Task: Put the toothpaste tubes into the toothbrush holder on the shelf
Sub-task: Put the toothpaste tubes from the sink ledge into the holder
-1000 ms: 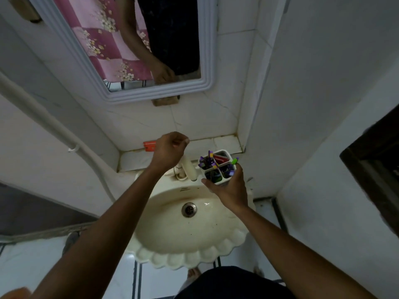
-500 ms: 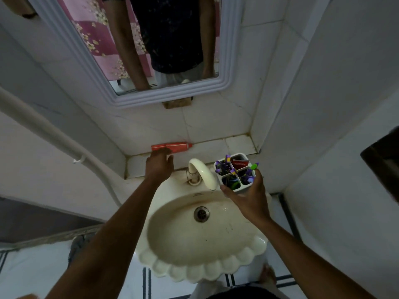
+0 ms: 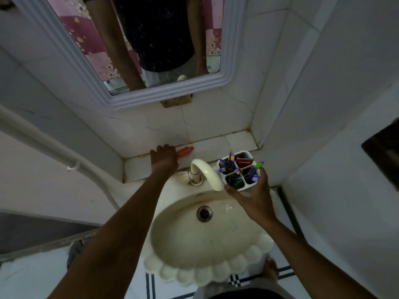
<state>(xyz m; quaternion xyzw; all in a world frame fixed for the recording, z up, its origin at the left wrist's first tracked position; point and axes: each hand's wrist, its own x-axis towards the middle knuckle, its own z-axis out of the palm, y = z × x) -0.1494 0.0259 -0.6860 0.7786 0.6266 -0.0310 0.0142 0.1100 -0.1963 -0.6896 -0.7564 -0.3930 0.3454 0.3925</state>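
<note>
Reaching over an orange plastic toothpaste tube (image 3: pixel 185 151) on the tiled shelf (image 3: pixel 218 145), the left hand (image 3: pixel 164 159) covers it, grip unclear; the right hand (image 3: pixel 252 195) grips a white four-compartment toothbrush holder (image 3: pixel 239 170).

Dim bathroom light, muted colours, soft shadows, strong wide-angle bending at edges, slight overall softness

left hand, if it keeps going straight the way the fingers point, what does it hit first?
The left hand lies over the near end of the orange toothpaste tube on the tiled shelf, fingers pointing at the back wall. Going straight on, it would likely meet that wall just behind the tube; depth is unclear from this one view.
</note>
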